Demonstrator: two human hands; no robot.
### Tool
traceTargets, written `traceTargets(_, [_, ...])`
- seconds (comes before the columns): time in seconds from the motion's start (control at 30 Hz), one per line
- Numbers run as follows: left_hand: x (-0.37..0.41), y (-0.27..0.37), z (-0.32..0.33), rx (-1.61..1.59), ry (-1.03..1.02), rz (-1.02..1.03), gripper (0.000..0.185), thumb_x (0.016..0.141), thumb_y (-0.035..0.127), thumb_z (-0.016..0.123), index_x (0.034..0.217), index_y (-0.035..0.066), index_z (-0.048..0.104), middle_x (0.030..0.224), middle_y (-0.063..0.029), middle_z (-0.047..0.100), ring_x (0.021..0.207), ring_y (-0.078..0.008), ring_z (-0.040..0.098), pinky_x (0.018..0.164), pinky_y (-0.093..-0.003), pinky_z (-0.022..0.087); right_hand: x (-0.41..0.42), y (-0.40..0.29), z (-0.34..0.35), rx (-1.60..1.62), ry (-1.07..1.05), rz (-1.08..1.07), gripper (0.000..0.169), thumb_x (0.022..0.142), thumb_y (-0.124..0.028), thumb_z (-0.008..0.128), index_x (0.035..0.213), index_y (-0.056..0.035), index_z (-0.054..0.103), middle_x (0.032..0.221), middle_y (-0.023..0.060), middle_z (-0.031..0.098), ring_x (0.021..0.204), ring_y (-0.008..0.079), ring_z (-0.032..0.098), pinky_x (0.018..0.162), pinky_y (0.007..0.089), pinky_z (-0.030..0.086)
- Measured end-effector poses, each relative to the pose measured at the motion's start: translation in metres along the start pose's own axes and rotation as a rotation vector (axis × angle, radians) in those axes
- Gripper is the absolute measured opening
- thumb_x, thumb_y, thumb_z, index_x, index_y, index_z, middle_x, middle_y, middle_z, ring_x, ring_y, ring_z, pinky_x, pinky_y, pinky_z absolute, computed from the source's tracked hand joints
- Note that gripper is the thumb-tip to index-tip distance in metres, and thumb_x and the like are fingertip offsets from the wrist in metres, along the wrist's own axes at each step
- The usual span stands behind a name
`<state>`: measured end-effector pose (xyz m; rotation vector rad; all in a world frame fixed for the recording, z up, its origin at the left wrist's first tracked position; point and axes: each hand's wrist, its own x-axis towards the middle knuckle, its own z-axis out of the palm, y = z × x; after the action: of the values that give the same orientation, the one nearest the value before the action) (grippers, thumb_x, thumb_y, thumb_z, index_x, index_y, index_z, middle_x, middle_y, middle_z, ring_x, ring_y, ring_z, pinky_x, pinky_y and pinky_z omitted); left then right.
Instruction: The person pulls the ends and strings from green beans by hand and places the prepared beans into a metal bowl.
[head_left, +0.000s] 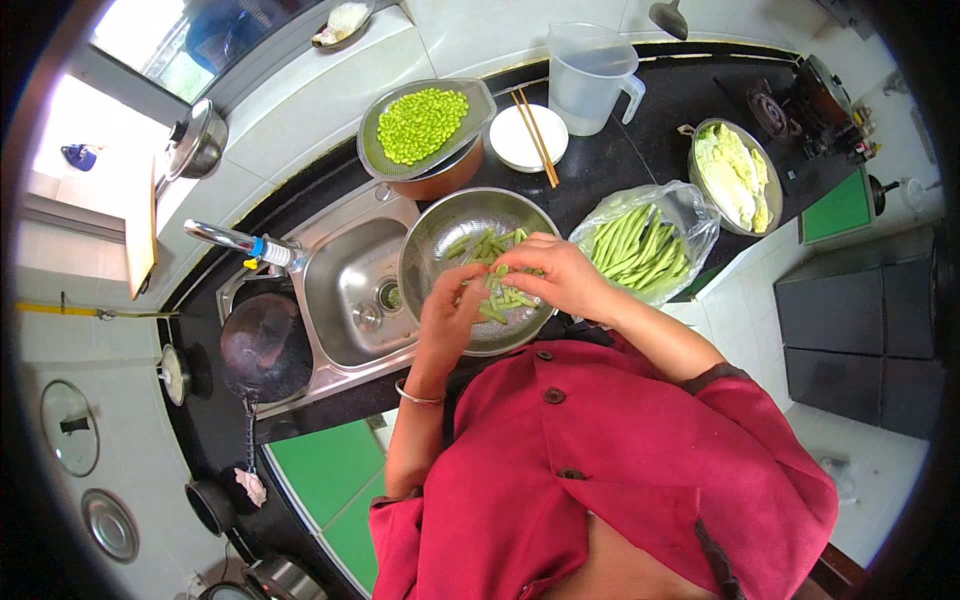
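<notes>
Over a perforated metal colander (431, 247) my left hand (454, 300) and my right hand (551, 274) meet, fingertips close together. A short piece of green bean (500, 270) shows between the right thumb and fingers. The left fingers are slightly blurred and bent at the same spot; what they hold is partly hidden. Short cut or snapped bean pieces (510, 298) lie in the colander under both hands. To the right, long whole green beans (637, 247) fill an open clear plastic bag (701, 217), near my right forearm.
Left of the colander is a steel sink (352, 300) with a faucet (225, 234) and a dark wok (266, 345). Behind stand a mesh basket of shelled green beans (476, 112), a white bowl (504, 139) with chopsticks (536, 139), a plastic jug (589, 82) and a cabbage bowl (772, 195).
</notes>
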<state>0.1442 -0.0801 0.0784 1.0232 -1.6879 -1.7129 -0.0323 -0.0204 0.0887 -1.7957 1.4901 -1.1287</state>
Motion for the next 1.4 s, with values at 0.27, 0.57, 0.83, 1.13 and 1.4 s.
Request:
traceTargets(0.27, [0.004,0.019,-0.001,-0.139,-0.143,-0.094,0.013,0.087,0.011,0.051,0.094,0.0,0.053,0.084,-0.0085,0.061,0.069,-0.0115,0.058,0.055,-0.0212,0.045,0.0,0.004,0.001,-0.348,0.135,-0.184,0.017,0.073,-0.018,0.064,0.089,-0.0112,0.064,0.08,0.0019,0.061,0.079,0.0229,0.054,0.071,0.0337,0.044])
traceTargets(0.57, [0.006,0.019,0.0,-0.096,-0.134,-0.121,0.01,0.085,0.007,0.053,0.091,-0.001,0.053,0.076,-0.0091,0.062,0.06,-0.0121,0.058,0.05,-0.021,0.046,-0.001,0.0,-0.003,-0.515,0.091,-0.226,0.021,0.07,-0.015,0.066,0.09,-0.0098,0.065,0.082,0.0015,0.061,0.075,0.0213,0.054,0.069,0.0306,0.044])
traceTargets(0.83, [0.01,0.014,-0.004,-0.208,-0.038,-0.136,0.008,0.082,0.007,0.054,0.084,0.0,0.055,0.072,-0.0092,0.061,0.056,-0.0115,0.056,0.049,-0.021,0.046,-0.002,-0.006,-0.007,0.5,0.107,0.28,0.018,0.085,-0.014,0.054,0.099,-0.0037,0.058,0.09,0.0028,0.063,0.077,0.0096,0.055,0.069,0.0225,0.044])
traceTargets(1.13, [0.003,0.002,-0.016,-0.346,-0.207,-0.248,0.014,0.086,0.013,0.053,0.089,0.001,0.056,0.074,-0.0068,0.06,0.06,-0.0106,0.055,0.053,-0.0217,0.045,0.003,-0.002,-0.021,1.091,0.14,0.363,0.026,0.086,-0.014,0.055,0.109,-0.0036,0.047,0.091,0.0082,0.062,0.075,0.0099,0.056,0.068,0.0231,0.046])
traceTargets(1.4, [0.001,0.021,0.005,-0.467,-0.312,-0.295,0.018,0.089,0.017,0.048,0.088,0.001,0.056,0.072,-0.0042,0.057,0.056,-0.0088,0.051,0.05,-0.0199,0.041,-0.001,0.004,-0.004,1.03,0.039,0.401,0.015,0.087,-0.009,0.053,0.1,-0.0043,0.047,0.09,0.0096,0.062,0.072,0.0082,0.057,0.066,0.0218,0.048])
